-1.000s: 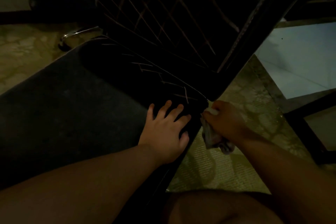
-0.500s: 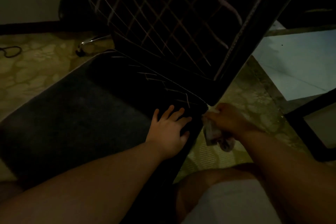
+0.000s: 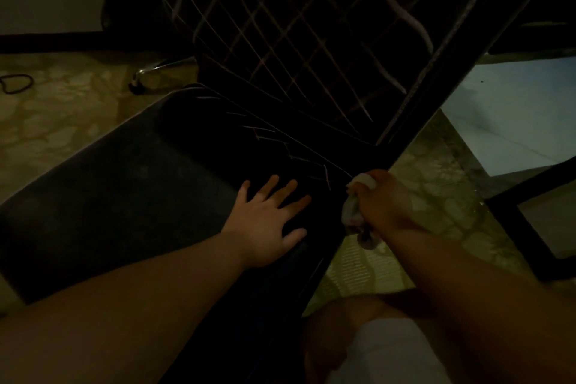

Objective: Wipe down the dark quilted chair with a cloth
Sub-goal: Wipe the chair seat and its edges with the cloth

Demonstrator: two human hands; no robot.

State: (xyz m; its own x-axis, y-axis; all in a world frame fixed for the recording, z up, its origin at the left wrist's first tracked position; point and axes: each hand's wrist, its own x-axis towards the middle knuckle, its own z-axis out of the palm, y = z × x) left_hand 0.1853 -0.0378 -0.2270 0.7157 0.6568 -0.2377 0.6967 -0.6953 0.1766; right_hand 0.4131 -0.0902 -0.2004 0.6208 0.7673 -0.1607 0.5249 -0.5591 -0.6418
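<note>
The dark quilted chair (image 3: 280, 40) fills the middle of the view, its backrest crossed by pale diamond stitching and its seat (image 3: 124, 190) running down to the left. My left hand (image 3: 268, 221) lies flat on the seat near its right edge, fingers spread. My right hand (image 3: 386, 203) grips a bunched pale cloth (image 3: 352, 212) against the seat's right corner, just below the backrest's lower edge. Part of the cloth hangs down under my fist.
A chrome chair leg with a caster (image 3: 146, 75) shows behind the seat at left. A dark cord (image 3: 15, 84) lies on the patterned floor (image 3: 56, 121). A pale slab (image 3: 514, 115) and a dark frame (image 3: 523, 227) stand at right. My knee (image 3: 358, 343) is below.
The view has shifted so the chair sits lower and further right. My right hand with the cloth has edged up to the seat corner. My left hand stays flat on the seat.
</note>
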